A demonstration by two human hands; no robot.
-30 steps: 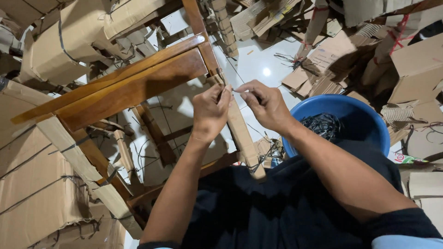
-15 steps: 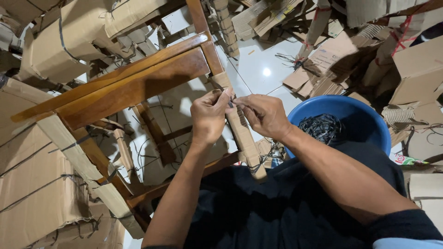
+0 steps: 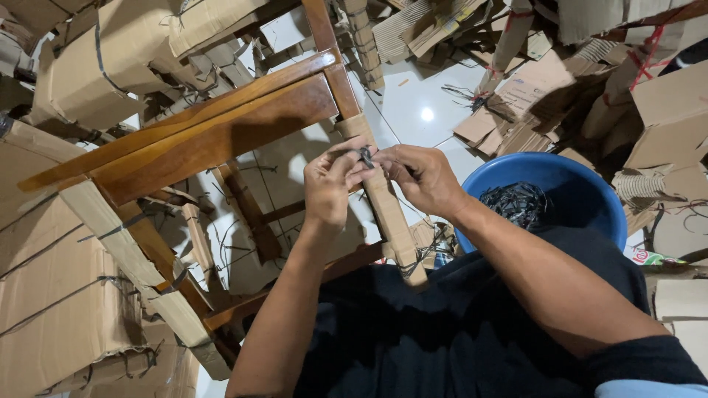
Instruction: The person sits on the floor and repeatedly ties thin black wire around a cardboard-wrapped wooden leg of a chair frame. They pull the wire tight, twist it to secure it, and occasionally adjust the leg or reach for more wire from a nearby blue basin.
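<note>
Nearest the camera, both forearms reach out over a dark lap toward a wooden chair frame lying on its side. The left hand (image 3: 330,184) and right hand (image 3: 420,179) meet at a chair leg (image 3: 383,206) wrapped in cardboard, and both are pinched shut on a short dark strap (image 3: 365,155) that crosses the wrap near the top of the leg. The fingertips press together around the strap's ends, so the knot or twist itself is partly hidden. To do this well, it seems wise to keep the strap flat and taut against the cardboard while the ends are worked, one hand holding tension so the wrap cannot slide along the leg, and to set the twist tight against the corner rather than off in the air. Just right of the hands, a blue tub (image 3: 575,191) holds a bundle of more dark strapping, close by. Beyond the hands runs the frame's bare varnished rail (image 3: 221,140), not yet covered. Farther off, the white tiled floor (image 3: 413,103) shows between loose cardboard scraps and stacked, tied packages.
</note>
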